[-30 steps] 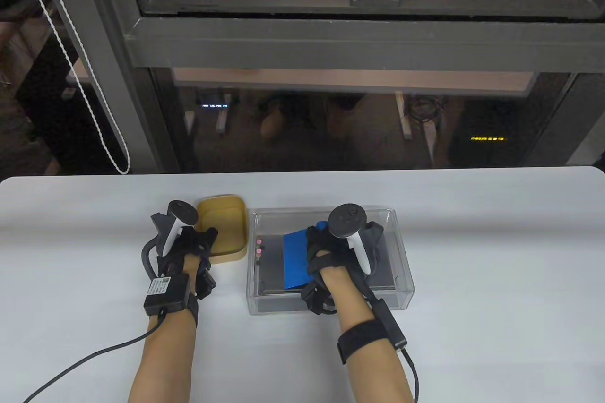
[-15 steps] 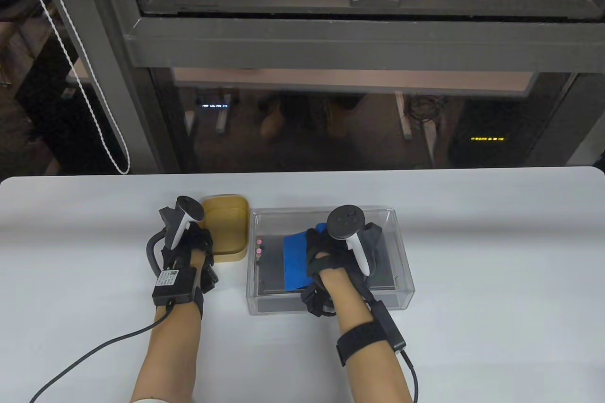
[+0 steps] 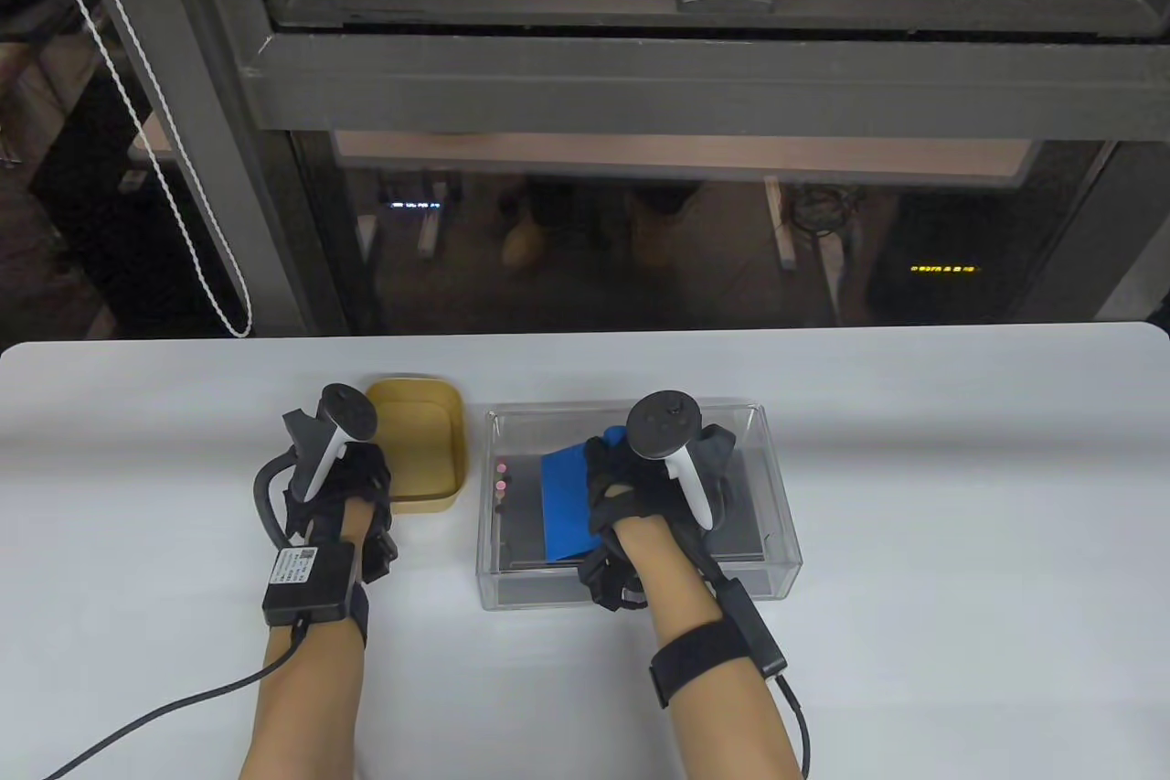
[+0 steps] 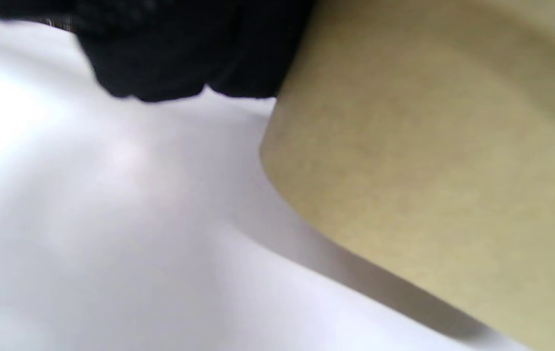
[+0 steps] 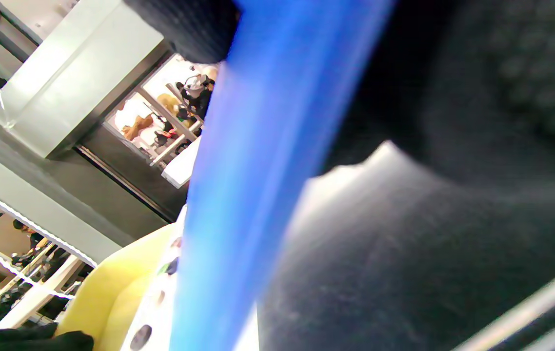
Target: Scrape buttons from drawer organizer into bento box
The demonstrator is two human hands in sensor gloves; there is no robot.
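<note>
A tan bento box (image 3: 420, 437) stands on the table just left of a clear drawer organizer (image 3: 530, 590). My left hand (image 3: 366, 496) grips the box at its near left side; in the left wrist view its fingers (image 4: 160, 58) lie against the box wall (image 4: 428, 170). My right hand (image 3: 631, 496) is inside the organizer and grips a blue scraper (image 3: 565, 506), blade down on the grey floor. A few small pink and dark buttons (image 3: 500, 483) lie by the organizer's left wall. The right wrist view shows the scraper (image 5: 258, 170), a button (image 5: 141, 336) and the box (image 5: 111, 292).
The white table (image 3: 914, 451) runs wide to the right and front. A dark window frame (image 3: 640, 76) stands behind the far edge, with a white bead cord (image 3: 183, 222) hanging at the left. Cables trail from both wrists.
My left hand has drawn the bento box a little to the left, away from the organizer. My right hand has pushed the scraper slightly left toward the buttons.
</note>
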